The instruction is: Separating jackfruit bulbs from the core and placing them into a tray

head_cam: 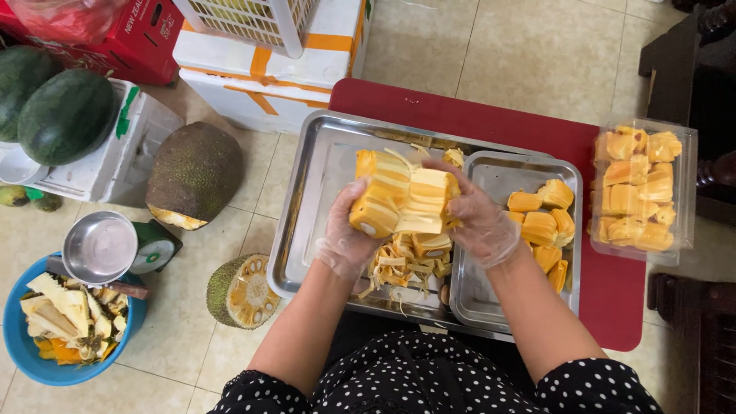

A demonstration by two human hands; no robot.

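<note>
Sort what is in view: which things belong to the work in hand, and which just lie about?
In use:
- left hand and right hand, in clear gloves, gripping the yellow jackfruit chunk
- large steel tray with pale fibre scraps
- small steel tray of orange pods
- clear plastic box of pods

Lying about:
- two green watermelons
- cut jackfruit halves
- blue bowl of peel
- white foam boxes

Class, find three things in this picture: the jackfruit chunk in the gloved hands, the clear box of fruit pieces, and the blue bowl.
jackfruit chunk (402,201), head view, its yellow middle
clear box (685,192), head view, its right rim
blue bowl (23,360), head view, its left rim
</note>
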